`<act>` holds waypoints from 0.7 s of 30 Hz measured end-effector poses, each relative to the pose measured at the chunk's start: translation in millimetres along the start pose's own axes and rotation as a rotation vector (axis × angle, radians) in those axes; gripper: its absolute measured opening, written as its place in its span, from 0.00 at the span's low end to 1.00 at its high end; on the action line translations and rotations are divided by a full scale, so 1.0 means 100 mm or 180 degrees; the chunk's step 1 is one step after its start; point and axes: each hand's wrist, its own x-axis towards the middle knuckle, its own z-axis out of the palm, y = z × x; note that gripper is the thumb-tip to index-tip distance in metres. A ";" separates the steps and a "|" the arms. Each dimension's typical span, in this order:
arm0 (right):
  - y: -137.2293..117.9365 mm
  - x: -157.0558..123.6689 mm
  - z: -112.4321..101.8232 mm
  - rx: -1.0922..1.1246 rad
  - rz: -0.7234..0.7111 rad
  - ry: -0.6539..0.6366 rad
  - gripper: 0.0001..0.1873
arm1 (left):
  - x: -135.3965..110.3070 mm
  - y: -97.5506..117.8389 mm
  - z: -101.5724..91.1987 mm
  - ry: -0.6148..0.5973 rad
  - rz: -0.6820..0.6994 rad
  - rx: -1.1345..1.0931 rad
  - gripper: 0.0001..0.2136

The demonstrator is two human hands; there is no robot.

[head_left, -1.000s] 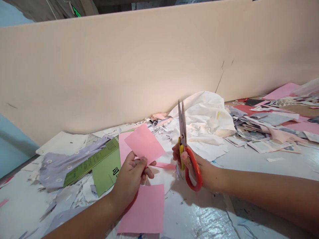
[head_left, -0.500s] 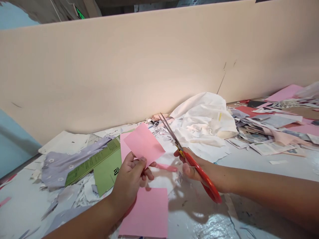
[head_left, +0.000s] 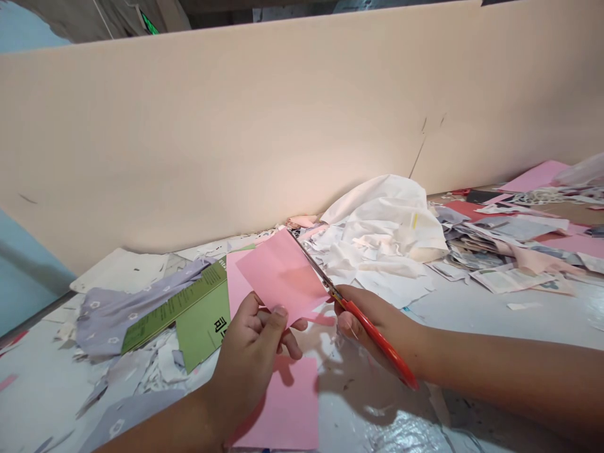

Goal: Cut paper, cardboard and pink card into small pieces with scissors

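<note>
My left hand [head_left: 262, 340] pinches a pink paper sheet [head_left: 283, 274] by its lower edge, thumb on top. In my right hand [head_left: 363, 314] is a pair of red-handled scissors [head_left: 372, 333]. Their blades lie along the right edge of the held sheet and look closed or nearly so. Below my left hand, another pink sheet [head_left: 287, 409] lies flat on the table. A further pink sheet [head_left: 238, 283] shows behind the held one, resting by a green booklet [head_left: 202, 327]. A narrow pink strip [head_left: 321, 319] sits under the scissors.
A beige panel [head_left: 236, 138] stands along the back of the white table [head_left: 491, 327]. Crumpled white material [head_left: 387, 220] lies against it. Paper scraps [head_left: 504, 239] pile up at right. On the left are lilac flowered fabric-like pieces [head_left: 104, 321] and white scraps [head_left: 160, 371].
The held pink sheet has moved right, up against the scissors. The blades have gone from slightly apart in the air to lying along the sheet's right edge.
</note>
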 end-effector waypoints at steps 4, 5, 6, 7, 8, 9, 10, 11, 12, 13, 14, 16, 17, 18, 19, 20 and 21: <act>-0.03 0.01 0.00 0.0003 -0.0068 0.0060 0.18 | -0.02 0.00 0.02 -0.0046 0.0087 0.0070 0.11; -0.03 0.01 0.00 0.0015 -0.0071 0.0071 0.19 | -0.02 0.00 0.02 -0.0048 0.0097 0.0094 0.11; -0.03 0.01 0.00 0.0024 -0.0076 0.0087 0.19 | -0.03 0.00 0.03 -0.0045 0.0101 0.0113 0.11; -0.03 0.00 0.00 0.0032 -0.0077 0.0106 0.19 | -0.03 0.00 0.03 -0.0040 0.0105 0.0126 0.11; -0.03 0.00 0.00 0.0033 -0.0065 0.0127 0.20 | -0.03 0.00 0.03 -0.0031 0.0101 0.0137 0.11; -0.03 0.00 0.00 0.0029 -0.0042 0.0123 0.20 | -0.03 0.00 0.03 -0.0020 0.0096 0.0142 0.11; -0.03 0.00 0.00 0.0015 -0.0010 0.0115 0.20 | -0.04 0.00 0.04 -0.0006 0.0087 0.0141 0.11; -0.03 0.00 0.00 -0.0003 0.0027 0.0104 0.21 | -0.04 0.00 0.04 0.0008 0.0076 0.0141 0.11; -0.03 -0.01 0.00 -0.0013 0.0052 0.0090 0.21 | -0.04 0.00 0.04 0.0020 0.0067 0.0139 0.11; -0.03 -0.01 0.00 -0.0018 0.0059 0.0081 0.21 | -0.04 0.00 0.04 0.0027 0.0053 0.0140 0.11; -0.03 -0.01 0.00 -0.0022 0.0054 0.0093 0.21 | -0.04 0.00 0.04 0.0036 0.0042 0.0140 0.10; -0.03 0.00 0.00 -0.0030 0.0048 0.0160 0.21 | -0.03 0.00 0.03 0.0030 0.0004 0.0136 0.10; -0.03 0.00 0.01 -0.0013 0.0064 0.0167 0.21 | -0.03 0.00 0.03 0.0015 -0.0011 0.0130 0.10; -0.03 0.00 0.01 0.0034 0.0102 0.0141 0.21 | -0.03 0.00 0.02 -0.0007 -0.0015 0.0125 0.10; -0.03 0.00 0.01 0.0107 0.0162 0.0083 0.21 | -0.02 -0.01 0.00 -0.0035 -0.0007 0.0121 0.10; -0.03 0.00 0.02 0.0192 0.0228 0.0019 0.21 | -0.02 -0.01 -0.01 -0.0060 0.0015 0.0117 0.10; -0.03 -0.01 0.02 0.0262 0.0273 -0.0036 0.21 | -0.01 -0.02 -0.02 -0.0060 0.0050 0.0121 0.10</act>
